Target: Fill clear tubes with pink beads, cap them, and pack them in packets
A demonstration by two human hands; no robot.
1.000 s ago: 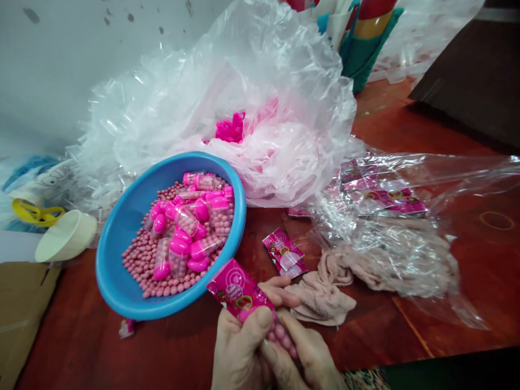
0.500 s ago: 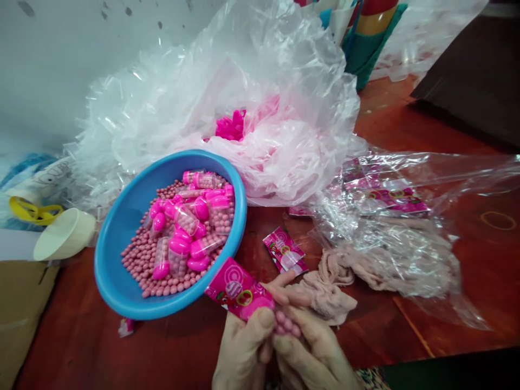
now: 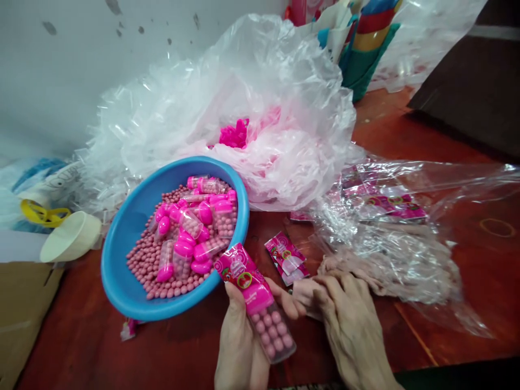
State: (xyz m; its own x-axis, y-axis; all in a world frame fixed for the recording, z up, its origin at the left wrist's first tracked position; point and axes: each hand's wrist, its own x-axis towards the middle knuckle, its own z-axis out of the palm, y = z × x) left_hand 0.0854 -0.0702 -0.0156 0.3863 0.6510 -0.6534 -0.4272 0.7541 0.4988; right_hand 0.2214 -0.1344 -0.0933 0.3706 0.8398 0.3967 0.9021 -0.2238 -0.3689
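Observation:
Near the bottom middle, my left hand [image 3: 244, 341] holds a clear pack of pink balls [image 3: 273, 331] with a bright pink printed card [image 3: 245, 279] at its top. To the right, my right hand [image 3: 351, 319] is closed on a beige cloth [image 3: 311, 297], its fingers bunched over the fabric. The blue basin [image 3: 138, 303] to the left contains loose pink balls [image 3: 152, 265] and small clear bottles with pink caps [image 3: 184, 249]. Two printed cards [image 3: 285, 255] lie overlapping between the basin and the cloth.
Behind the basin is a large clear plastic bag [image 3: 292, 157] with pink pieces inside. Crumpled film [image 3: 390, 238] covers more printed packets at the right. A cream cup [image 3: 73, 238] and cardboard [image 3: 24, 309] are at the left, a dark box [image 3: 471, 86] at the back right.
My right hand has left the pack and moved right onto the cloth. The ball-filled part of the pack, mostly covered before, now shows below my left fingers.

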